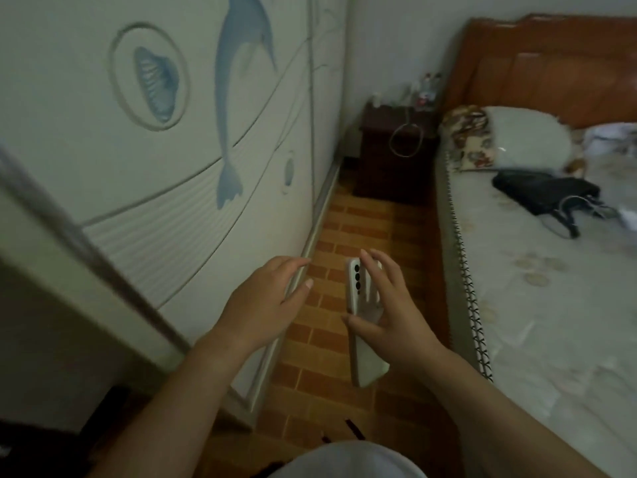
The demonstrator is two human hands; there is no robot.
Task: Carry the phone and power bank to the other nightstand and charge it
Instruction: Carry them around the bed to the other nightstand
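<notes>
My right hand point(389, 315) is shut on a white phone point(355, 281), held on edge with its back camera lenses facing left. A pale slab point(367, 367) sticks out below the hand; I cannot tell whether it is the phone's lower end or the power bank. My left hand point(265, 298) hovers just left of the phone, fingers spread, holding nothing. A dark nightstand point(379, 174) stands at the far end of the aisle beside the bed's headboard, with a looped white cable point(406, 141) hanging over its front.
A narrow brick-patterned floor aisle point(365, 229) runs between a white wardrobe point(172, 167) with a dolphin motif on the left and the bed point(551, 305) on the right. A black bag point(544, 194) and pillows lie on the bed. Small bottles point(427, 89) stand on the nightstand.
</notes>
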